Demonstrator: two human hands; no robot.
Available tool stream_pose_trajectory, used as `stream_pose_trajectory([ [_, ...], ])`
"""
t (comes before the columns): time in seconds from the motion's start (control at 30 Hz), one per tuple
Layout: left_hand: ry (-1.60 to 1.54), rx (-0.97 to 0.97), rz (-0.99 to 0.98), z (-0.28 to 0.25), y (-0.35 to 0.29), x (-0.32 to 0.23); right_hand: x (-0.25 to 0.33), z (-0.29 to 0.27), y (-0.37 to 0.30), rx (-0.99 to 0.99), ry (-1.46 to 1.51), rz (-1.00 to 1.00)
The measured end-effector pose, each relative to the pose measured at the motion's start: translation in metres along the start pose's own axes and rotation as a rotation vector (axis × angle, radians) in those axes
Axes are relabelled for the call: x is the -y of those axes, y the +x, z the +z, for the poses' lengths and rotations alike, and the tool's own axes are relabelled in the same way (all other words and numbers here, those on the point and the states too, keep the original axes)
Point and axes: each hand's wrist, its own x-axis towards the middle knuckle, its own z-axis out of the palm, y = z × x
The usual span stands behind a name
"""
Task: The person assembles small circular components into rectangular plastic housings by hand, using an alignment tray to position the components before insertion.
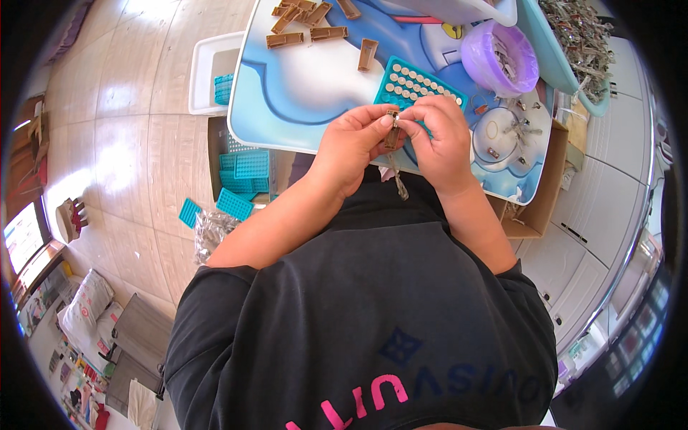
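Blue-and-white, the table (308, 93) runs beneath the left hand (351, 141) and right hand (440, 136), with a teal tray (384, 100) of round pieces just beyond. The left pinches a small brown case (391, 139); the right narrows at its upper end, grip unclear.

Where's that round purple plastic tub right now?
In the head view, the round purple plastic tub stands at upper right, on the blue-and-white table, between the teal rectangular tray of white discs and larger pale-teal basin.
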Motion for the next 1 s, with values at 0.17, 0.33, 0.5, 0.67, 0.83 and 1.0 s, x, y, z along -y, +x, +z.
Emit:
stream_pose_trajectory([
  [0.17,-0.036,-0.034,0.02,0.005,-0.003,-0.001,0.0,0.006,-0.002,0.02,-0.009,0.012],
  [0.33,-0.042,-0.035,0.059,0.001,-0.009,-0.003,0.005,0.008,0.001,0.09,0.095,0.027],
  [0.5,-0.06,-0.034,0.116,-0.011,-0.011,-0.017,-0.008,0.009,0.033,0.085,0.118,-0.003],
  [0.67,-0.008,-0.088,0.136,-0.02,-0.011,-0.023,-0.02,0.034,0.07,0.106,-0.292,-0.147],
  [0.83,-0.005,-0.121,0.136,-0.013,-0.018,-0.032,-0.027,0.042,0.08,0.293,-0.399,-0.188],
  [1.0,-0.09,0.004,0.114,-0.013,-0.022,-0.034,0.0,0.021,0.066,0.1,0.349,0.093],
])
